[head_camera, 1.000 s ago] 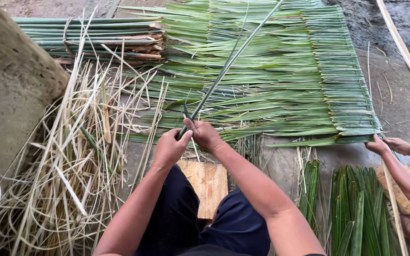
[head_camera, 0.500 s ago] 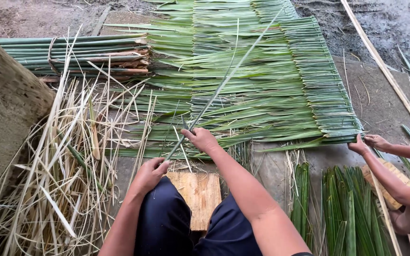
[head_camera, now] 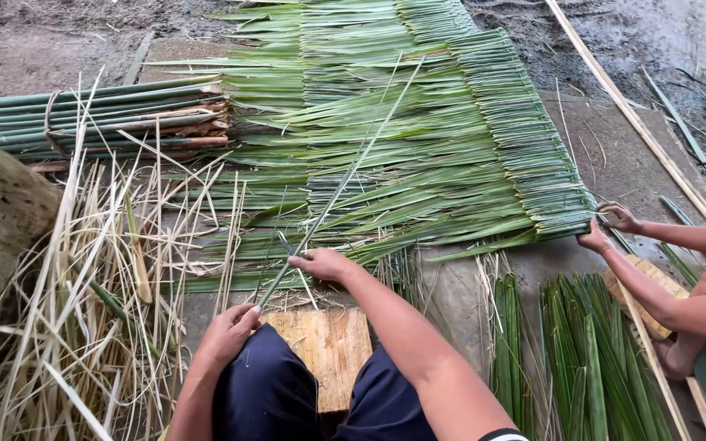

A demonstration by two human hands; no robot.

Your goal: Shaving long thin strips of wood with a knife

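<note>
A broad mat of green palm leaves point(head_camera: 418, 155) lay spread over the ground ahead of the person's fingers, its leaflets folded and lined up in rows, the far right edge tight and even. Beyond the left hand's fingers, farther off, a tied bundle of green stalks point(head_camera: 100, 118) lay flat. To the outer side of the left hand a loose heap of dry, pale straw point(head_camera: 83, 310) spilled across the floor. Behind the fingers, between the person's knees, sat a small wooden board point(head_camera: 328, 351). Out past the right hand stood cut green leaf blades point(head_camera: 590, 359) in a bunch, and a second person's hands point(head_camera: 606, 229) worked the mat's right corner.

The thing in hand was a long, thin green leaf rib point(head_camera: 345, 180), straight and bare, running slantwise from the near edge of the mat up across the leaves. The left hand point(head_camera: 229, 333) held its lower end, fingers curled together round it near the knee. The right hand point(head_camera: 324, 263) lay just ahead, higher along the rib, palm down with its fingers bent and close together upon the rib; whether they gripped it fully or only pressed it could not be told. The two hands stood near each other yet apart.
</note>
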